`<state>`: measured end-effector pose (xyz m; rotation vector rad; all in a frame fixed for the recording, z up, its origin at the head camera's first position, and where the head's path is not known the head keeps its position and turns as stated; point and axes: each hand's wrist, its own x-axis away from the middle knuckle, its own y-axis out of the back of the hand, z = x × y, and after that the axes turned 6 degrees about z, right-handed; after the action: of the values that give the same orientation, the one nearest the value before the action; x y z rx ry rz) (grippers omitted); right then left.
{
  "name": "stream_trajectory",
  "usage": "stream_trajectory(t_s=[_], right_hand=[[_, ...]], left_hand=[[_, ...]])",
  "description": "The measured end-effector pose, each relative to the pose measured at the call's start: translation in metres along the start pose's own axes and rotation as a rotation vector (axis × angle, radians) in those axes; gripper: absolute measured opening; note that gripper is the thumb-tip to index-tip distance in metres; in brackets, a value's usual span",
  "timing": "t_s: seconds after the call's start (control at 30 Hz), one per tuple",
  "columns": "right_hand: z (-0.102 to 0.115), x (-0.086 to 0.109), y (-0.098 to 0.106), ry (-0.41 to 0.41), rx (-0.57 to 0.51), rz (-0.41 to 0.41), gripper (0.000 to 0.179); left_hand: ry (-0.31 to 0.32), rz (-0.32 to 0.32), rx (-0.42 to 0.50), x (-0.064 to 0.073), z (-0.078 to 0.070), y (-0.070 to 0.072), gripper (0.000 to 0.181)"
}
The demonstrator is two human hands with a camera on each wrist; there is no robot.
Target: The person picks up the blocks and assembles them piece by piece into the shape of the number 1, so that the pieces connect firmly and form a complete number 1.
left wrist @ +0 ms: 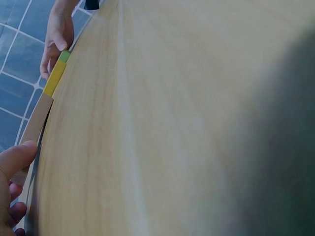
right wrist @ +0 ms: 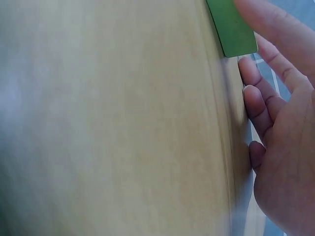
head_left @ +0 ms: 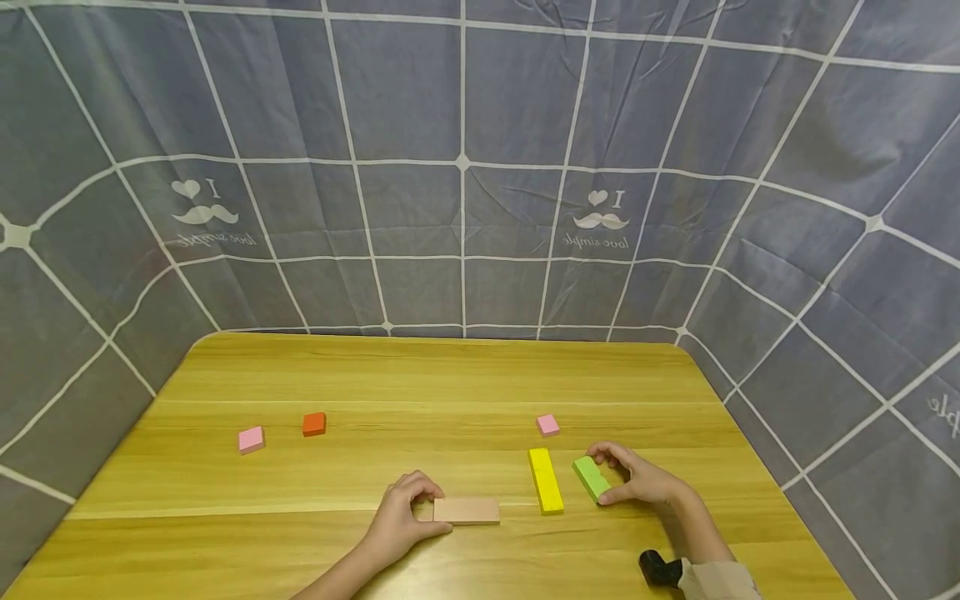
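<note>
In the head view, my left hand (head_left: 401, 517) pinches the left end of a plain wooden block (head_left: 467, 511), thumb on the near edge and fingers on the far edge. The left wrist view shows that thumb against the wooden block (left wrist: 38, 118). To the right, my right hand (head_left: 637, 479) grips a lime green block (head_left: 592, 480) between thumb and fingers at its two ends. Part of the green block (right wrist: 234, 29) also shows in the right wrist view, beside the thumb. Between the hands lies a yellow block (head_left: 546, 481), touched by neither.
A small pink block (head_left: 547, 425) lies beyond the yellow one. Farther left on the wooden table (head_left: 420, 375) are an orange-red block (head_left: 314, 424) and another pink block (head_left: 251, 439). A grey checked curtain (head_left: 412, 208) surrounds the table's back and sides.
</note>
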<state>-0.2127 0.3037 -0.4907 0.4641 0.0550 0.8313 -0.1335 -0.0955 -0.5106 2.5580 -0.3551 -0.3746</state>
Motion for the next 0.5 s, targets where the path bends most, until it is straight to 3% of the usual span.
stream_trajectory(t_s=[0.5], right_hand=[[0.002,0.0,-0.0046,0.02,0.013,-0.044,0.061]], left_hand=[[0.004,0.008,-0.094,0.0006,0.0006,-0.0003,0.036]])
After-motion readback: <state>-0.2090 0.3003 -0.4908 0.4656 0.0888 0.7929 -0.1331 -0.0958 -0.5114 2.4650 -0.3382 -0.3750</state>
